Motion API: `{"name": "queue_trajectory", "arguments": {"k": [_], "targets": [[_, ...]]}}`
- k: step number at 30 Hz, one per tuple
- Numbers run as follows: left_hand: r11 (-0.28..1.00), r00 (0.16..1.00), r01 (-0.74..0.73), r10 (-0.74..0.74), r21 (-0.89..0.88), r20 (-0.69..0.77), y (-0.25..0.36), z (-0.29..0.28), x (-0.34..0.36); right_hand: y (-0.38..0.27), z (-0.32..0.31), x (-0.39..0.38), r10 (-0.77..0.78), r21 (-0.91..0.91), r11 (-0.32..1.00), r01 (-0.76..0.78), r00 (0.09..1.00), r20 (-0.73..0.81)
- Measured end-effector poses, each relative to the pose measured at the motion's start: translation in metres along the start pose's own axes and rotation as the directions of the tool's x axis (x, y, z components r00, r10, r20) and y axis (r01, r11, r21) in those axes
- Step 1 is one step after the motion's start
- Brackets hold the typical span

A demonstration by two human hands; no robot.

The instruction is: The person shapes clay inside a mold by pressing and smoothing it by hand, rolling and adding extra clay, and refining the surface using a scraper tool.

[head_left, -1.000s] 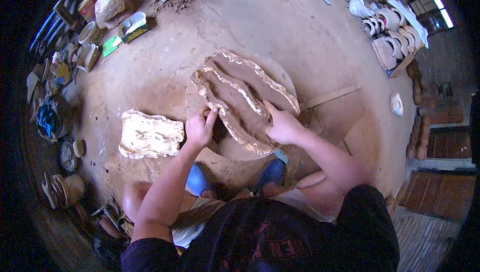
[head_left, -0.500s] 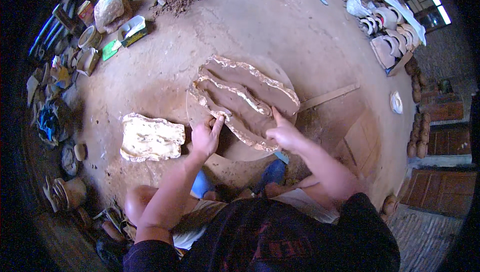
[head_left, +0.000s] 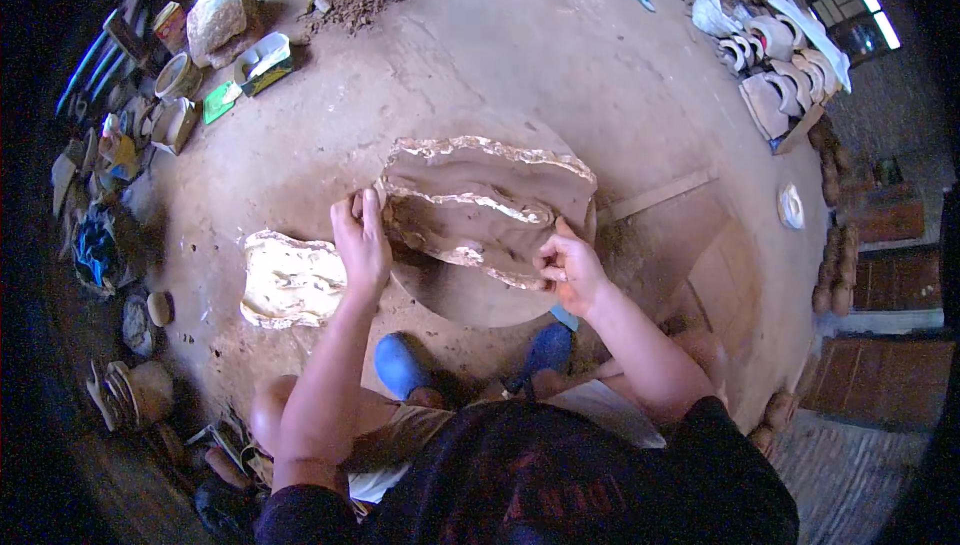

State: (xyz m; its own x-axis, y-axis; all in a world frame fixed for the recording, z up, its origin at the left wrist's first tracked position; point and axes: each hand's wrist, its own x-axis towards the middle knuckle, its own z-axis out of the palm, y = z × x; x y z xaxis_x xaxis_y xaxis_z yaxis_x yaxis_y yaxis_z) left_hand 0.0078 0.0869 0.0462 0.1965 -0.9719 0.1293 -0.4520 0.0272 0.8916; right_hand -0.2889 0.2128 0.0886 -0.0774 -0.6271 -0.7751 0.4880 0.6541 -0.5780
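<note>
A large rough-edged mold (head_left: 462, 166) lined with brown clay lies tilted on a round board (head_left: 468, 303) in front of me. Two long hollows run across it, split by a raised pale-edged ridge. At its left end, my left hand (head_left: 364, 245) is closed on the rim, thumb up. My right hand (head_left: 575, 273) has its fingers curled at the mold's near right corner, gripping the edge there. To the left on the floor sits a smaller cream plaster piece (head_left: 293, 281) with a hollowed face, partly behind my left hand.
A wooden strip (head_left: 662, 194) reaches right from the board. My blue shoes (head_left: 402, 365) are just below it. A heap of clay bits (head_left: 360, 0) lies far off, a box (head_left: 265, 62) and stone block (head_left: 217, 20) far left, curved clay pieces (head_left: 790, 85) far right.
The mold has turned so that its length lies more nearly left to right. My left hand has shifted left and up to its left end; my right hand has moved slightly, its fingers now curled.
</note>
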Motion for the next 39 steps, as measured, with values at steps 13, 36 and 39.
{"name": "queue_trajectory", "arguments": {"k": [13,36,39], "targets": [[0.993,0.997,0.07,-0.065,0.091,-0.051,-0.035,0.03,-0.011,-0.063,0.019,0.008,-0.01,-0.533,0.845,0.049,0.997,0.075],[0.991,0.989,0.126,-0.123,0.038,-0.083,-0.036,0.029,-0.026,-0.074,0.088,0.028,0.064,-0.609,0.786,0.106,0.966,0.251],[0.997,0.992,0.077,-0.077,-0.004,-0.1,-0.04,0.029,-0.025,-0.078,0.098,0.031,0.068,-0.656,0.744,0.127,0.962,0.263]]}}
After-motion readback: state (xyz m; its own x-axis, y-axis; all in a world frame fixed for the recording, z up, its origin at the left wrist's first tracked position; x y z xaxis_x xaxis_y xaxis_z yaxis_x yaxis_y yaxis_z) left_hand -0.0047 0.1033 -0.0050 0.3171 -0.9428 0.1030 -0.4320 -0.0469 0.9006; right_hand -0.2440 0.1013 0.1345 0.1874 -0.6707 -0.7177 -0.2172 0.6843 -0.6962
